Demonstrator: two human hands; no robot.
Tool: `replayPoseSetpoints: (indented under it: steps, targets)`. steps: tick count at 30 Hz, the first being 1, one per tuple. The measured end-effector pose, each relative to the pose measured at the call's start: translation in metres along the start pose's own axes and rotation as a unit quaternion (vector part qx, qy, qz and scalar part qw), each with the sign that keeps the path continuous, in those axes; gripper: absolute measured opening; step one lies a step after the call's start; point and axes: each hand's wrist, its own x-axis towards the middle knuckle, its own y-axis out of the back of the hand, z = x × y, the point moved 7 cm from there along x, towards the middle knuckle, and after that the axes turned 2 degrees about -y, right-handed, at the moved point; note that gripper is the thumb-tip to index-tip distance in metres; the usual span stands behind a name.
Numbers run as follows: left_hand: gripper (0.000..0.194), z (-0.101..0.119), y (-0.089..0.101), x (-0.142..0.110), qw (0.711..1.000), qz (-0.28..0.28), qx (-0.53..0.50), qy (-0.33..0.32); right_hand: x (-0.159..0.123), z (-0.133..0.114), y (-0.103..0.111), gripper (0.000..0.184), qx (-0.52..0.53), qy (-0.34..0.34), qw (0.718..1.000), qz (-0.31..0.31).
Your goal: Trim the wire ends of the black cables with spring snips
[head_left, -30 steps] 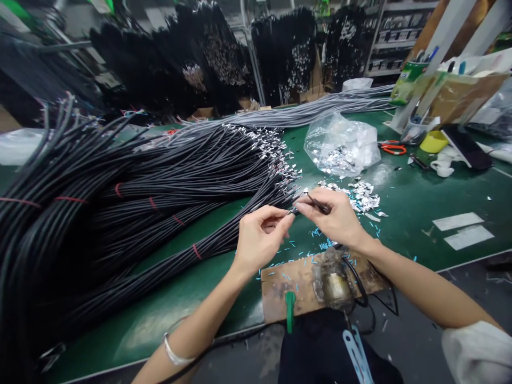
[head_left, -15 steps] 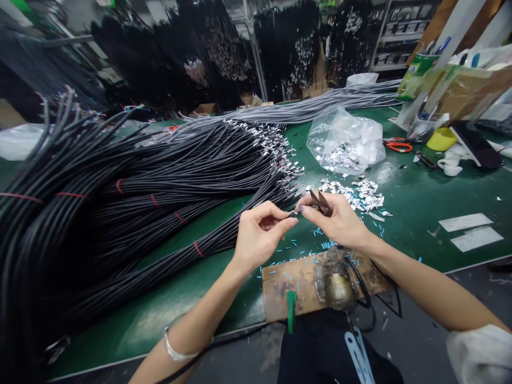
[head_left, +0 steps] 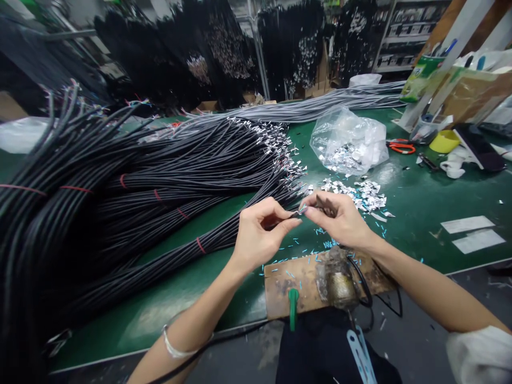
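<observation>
My left hand (head_left: pixel 260 234) is closed in a pinch on the stripped end of a black cable (head_left: pixel 295 215). Just to its right, the thumb and forefinger of my right hand (head_left: pixel 346 221) pinch the thin wires at that end, where a bit of light blue shows. Dark snips (head_left: pixel 327 206) with two pointed blades are tucked in my right hand, partly hidden by the fingers. Behind the hands lies a large bundle of black cables (head_left: pixel 200 165), its stripped white ends facing right. Red ties (head_left: pixel 200 245) hold groups of them together.
A clear plastic bag (head_left: pixel 348 138) with foil scraps stands behind a pile of white and silver scraps (head_left: pixel 366 194). Red-handled scissors (head_left: pixel 402 146) lie farther right. Near the front edge, a wooden board (head_left: pixel 280 293) carries a stained metal device (head_left: pixel 340 282) and a green clamp (head_left: pixel 293 309).
The snips' blades have turned lower in my right hand. Light blue now shows between my right fingertips at the cable end. The whole view has shifted slightly.
</observation>
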Motion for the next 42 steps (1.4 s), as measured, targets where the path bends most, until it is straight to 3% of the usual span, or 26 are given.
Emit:
replayPoseSetpoints:
  steps: [4, 6, 9, 14, 18, 21, 27, 33, 42]
  targets:
    - [0.013, 0.017, 0.004, -0.004, 0.984, 0.030, 0.095, -0.145, -0.002, 0.023, -0.020, 0.026, 0.226, -0.176, 0.953, -0.097]
    - [0.013, 0.024, 0.005, -0.007, 0.965, 0.050, 0.157, -0.206, -0.003, 0.026, -0.023, 0.031, 0.258, -0.203, 0.940, -0.098]
    - [0.016, 0.032, 0.006, -0.013, 0.937, 0.084, 0.224, -0.256, -0.001, 0.025, -0.019, 0.037, 0.225, -0.178, 0.956, -0.064]
    - [0.012, 0.037, 0.007, -0.017, 0.928, 0.123, 0.249, -0.247, 0.000, 0.013, -0.006, 0.034, 0.108, -0.053, 0.993, 0.019]
    - [0.009, 0.036, 0.005, -0.019, 0.940, 0.126, 0.236, -0.212, -0.005, 0.001, -0.005, 0.031, 0.008, 0.030, 0.998, 0.060]
    - [0.008, 0.037, 0.004, -0.020, 0.938, 0.132, 0.244, -0.208, -0.009, -0.011, -0.009, 0.028, -0.093, 0.095, 0.990, 0.052]
    - [0.007, 0.039, 0.014, -0.017, 0.943, 0.160, 0.225, -0.187, -0.008, -0.009, 0.004, 0.025, -0.094, 0.036, 0.992, 0.076]
    - [0.007, 0.038, 0.019, -0.017, 0.944, 0.166, 0.219, -0.180, -0.008, -0.015, -0.001, 0.025, -0.118, 0.077, 0.989, 0.052]
    - [0.009, 0.043, 0.017, -0.018, 0.931, 0.168, 0.243, -0.215, -0.007, -0.013, -0.002, 0.024, -0.073, 0.044, 0.996, 0.034]
